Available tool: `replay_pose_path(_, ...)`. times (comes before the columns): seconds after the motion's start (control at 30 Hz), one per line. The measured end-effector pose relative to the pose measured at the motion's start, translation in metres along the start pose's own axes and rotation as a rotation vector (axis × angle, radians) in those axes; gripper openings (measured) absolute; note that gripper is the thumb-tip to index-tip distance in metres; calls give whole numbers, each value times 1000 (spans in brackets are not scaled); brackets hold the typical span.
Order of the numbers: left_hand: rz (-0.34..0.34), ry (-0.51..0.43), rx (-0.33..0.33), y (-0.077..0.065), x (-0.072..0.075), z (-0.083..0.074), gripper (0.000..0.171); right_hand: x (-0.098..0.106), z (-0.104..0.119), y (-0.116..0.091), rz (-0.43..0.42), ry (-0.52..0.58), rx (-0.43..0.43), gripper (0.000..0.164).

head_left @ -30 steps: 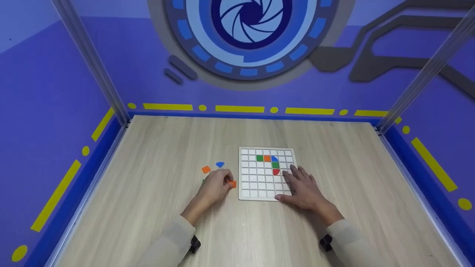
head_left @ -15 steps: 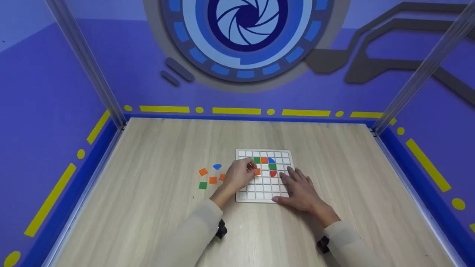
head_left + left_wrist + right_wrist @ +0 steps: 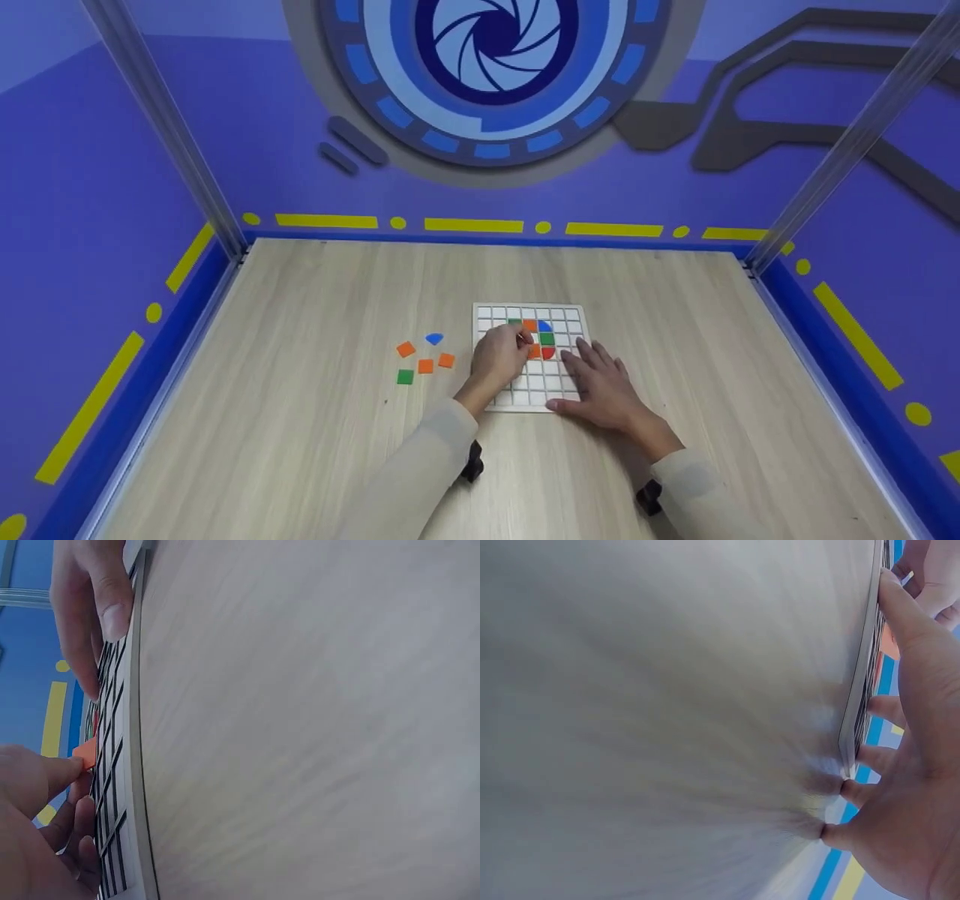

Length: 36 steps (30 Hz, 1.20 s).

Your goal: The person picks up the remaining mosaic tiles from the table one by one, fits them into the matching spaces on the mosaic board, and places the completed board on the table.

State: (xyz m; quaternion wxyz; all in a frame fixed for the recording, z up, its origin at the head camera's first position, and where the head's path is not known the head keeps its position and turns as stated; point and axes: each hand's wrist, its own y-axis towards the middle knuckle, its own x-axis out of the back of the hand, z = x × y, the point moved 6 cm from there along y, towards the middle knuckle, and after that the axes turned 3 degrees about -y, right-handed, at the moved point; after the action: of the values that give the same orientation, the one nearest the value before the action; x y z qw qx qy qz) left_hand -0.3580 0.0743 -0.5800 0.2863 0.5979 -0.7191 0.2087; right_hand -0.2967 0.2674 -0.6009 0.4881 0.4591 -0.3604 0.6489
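My left hand (image 3: 501, 356) is over the middle of the white gridded board (image 3: 555, 382). Between its thumb and finger it pinches an orange square tile (image 3: 86, 753), tilted with its lower edge at the grid. That tile sits just left of a red quarter-round tile (image 3: 549, 352). Above the red one lie a green square tile (image 3: 547, 339) and a blue quarter-round tile (image 3: 545, 326), with another orange tile (image 3: 529, 325) and a partly covered green tile (image 3: 514, 322) to their left. My right hand (image 3: 606, 386) rests spread on the board's right side, thumb at the near edge.
Left of the board, loose tiles lie on the wooden table (image 3: 300, 420): a blue fan-shaped one (image 3: 434, 339), a green square (image 3: 405, 376) and 3 orange squares, one being the farthest left (image 3: 406, 349). Blue-purple walls (image 3: 285, 150) enclose the table's back and sides.
My left hand has picked up an orange tile from the table beside the board, carried it right onto the grid and brought it next to the red tile. My right hand stays on the board.
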Motion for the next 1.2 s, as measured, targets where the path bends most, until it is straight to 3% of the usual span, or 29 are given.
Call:
replay_pose_path(0.3, -24, 60, 1, -1, -5, 2, 11, -2, 0, 1, 5, -4, -14, 106)
replay_pose_path(0.5, -28, 95, -34, -3, -5, 1, 18, -2, 1, 1, 13, 0, -16, 105)
replay_pose_path(0.73, 68, 64, -134, -10, 5, 2, 20, 0, 1, 0, 8, -1, -10, 103)
replay_pose_path(0.9, 97, 97, -122, -18, 29, 14, 29, -2, 1, -1, 7, 3, -2, 103)
replay_pose_path(1.2, -75, 103, -46, -16, 96, 58, 29, -1, 3, -1, -5, 19, 8, 102)
